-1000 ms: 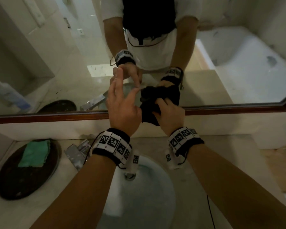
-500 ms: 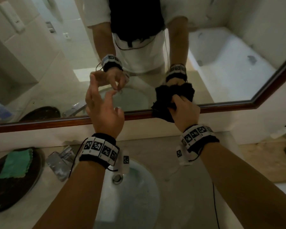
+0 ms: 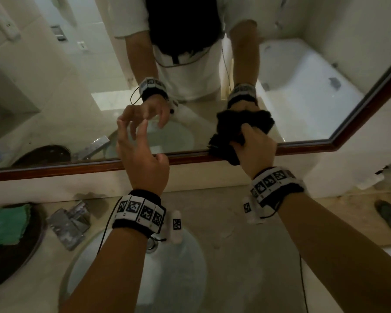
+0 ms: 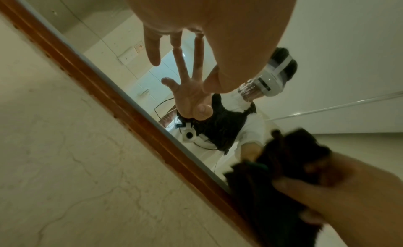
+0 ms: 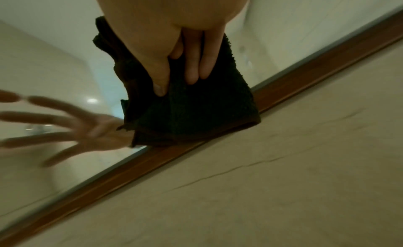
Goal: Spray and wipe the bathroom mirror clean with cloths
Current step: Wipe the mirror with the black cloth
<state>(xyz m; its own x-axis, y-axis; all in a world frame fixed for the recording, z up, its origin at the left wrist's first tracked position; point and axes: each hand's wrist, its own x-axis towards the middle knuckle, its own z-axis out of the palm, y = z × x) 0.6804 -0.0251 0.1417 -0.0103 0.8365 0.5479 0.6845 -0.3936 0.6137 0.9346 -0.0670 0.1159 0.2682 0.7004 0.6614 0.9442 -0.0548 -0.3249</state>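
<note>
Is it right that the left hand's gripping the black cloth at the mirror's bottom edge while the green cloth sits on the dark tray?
Not quite: the right hand grips the black cloth, as the head view shows. The left hand is empty. The rest holds.

Dim, warm-greenish indoor lighting is covering all three views. The wood-framed bathroom mirror [image 3: 257,152] is bowing at the edges under wide-angle distortion. A pale ceiling lamp is showing as a small glare spot in the glass in the right wrist view. The reflected open hand is smearing with motion blur there. The bunched black terry cloth [image 4: 281,164] is sitting soft and out of focus in the left wrist view.
</note>
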